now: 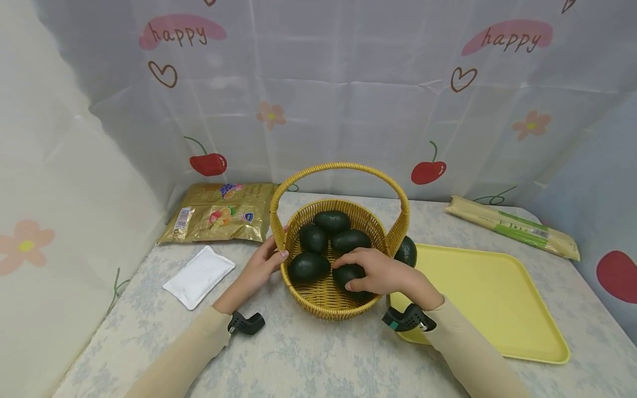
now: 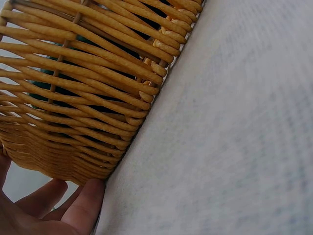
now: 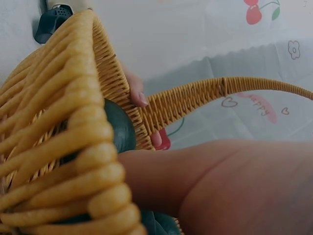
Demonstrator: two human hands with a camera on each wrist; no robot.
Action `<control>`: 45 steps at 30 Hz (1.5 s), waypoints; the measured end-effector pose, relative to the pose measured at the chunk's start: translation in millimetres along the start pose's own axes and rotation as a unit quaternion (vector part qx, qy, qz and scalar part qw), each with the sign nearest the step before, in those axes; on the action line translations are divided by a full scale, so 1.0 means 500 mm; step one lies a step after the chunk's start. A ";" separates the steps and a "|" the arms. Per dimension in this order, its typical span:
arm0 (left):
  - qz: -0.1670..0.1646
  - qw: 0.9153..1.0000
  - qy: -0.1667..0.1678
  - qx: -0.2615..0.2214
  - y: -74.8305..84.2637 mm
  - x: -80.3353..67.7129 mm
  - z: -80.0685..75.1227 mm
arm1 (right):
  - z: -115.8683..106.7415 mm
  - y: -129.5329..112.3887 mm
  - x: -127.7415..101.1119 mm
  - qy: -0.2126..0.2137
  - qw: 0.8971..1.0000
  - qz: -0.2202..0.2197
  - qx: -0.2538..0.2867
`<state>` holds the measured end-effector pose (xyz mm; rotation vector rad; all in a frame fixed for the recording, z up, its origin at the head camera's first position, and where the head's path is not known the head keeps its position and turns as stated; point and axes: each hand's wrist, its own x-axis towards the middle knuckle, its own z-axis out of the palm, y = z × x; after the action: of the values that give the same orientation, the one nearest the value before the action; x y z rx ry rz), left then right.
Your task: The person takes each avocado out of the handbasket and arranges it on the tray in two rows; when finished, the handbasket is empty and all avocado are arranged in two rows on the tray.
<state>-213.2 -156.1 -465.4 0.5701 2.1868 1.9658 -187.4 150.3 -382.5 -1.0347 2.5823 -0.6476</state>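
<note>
Left hand: the left hand is set against the outer left wall of the wicker basket; the fingers lie nearly straight along the weave, the thumb at the rim, and nothing is enclosed by them. In the left wrist view the fingertips are seen touching the basket's lower wall where it meets the counter.

Right hand: the right hand is reached inside the basket, fingers curled over the top of the nearest avocado. Contact is plain; no lift is shown.

Location of the avocado: it lies at the near right of the basket floor, touching the dark green avocado to its left. Three more are piled behind, and another avocado rests outside, between the basket and the yellow tray.

Appearance: dark green, almost black, egg-shaped, with a dull, faintly pebbled skin.

Handling, as judged: the fruit is expected to be fairly firm, moderately weighty and rounded, so liable to roll or slip. A hold across the broad middle, thumb opposing the fingers, is advised; hard squeezing may bruise it.

Basket: stiff, light weave with an arched handle; it is judged prone to sliding unless steadied.

Surroundings: a white packet, gold snack bags and a long noodle pack lie on the counter.
</note>
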 end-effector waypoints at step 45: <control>-0.013 1.000 0.007 0.010 0.003 0.000 -0.001 | -0.087 0.016 -0.081 0.064 0.991 -0.018 0.118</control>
<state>-212.8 -156.4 -463.8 0.5292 2.2120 1.9424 -181.6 197.1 -345.6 -0.9941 2.5192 -1.0311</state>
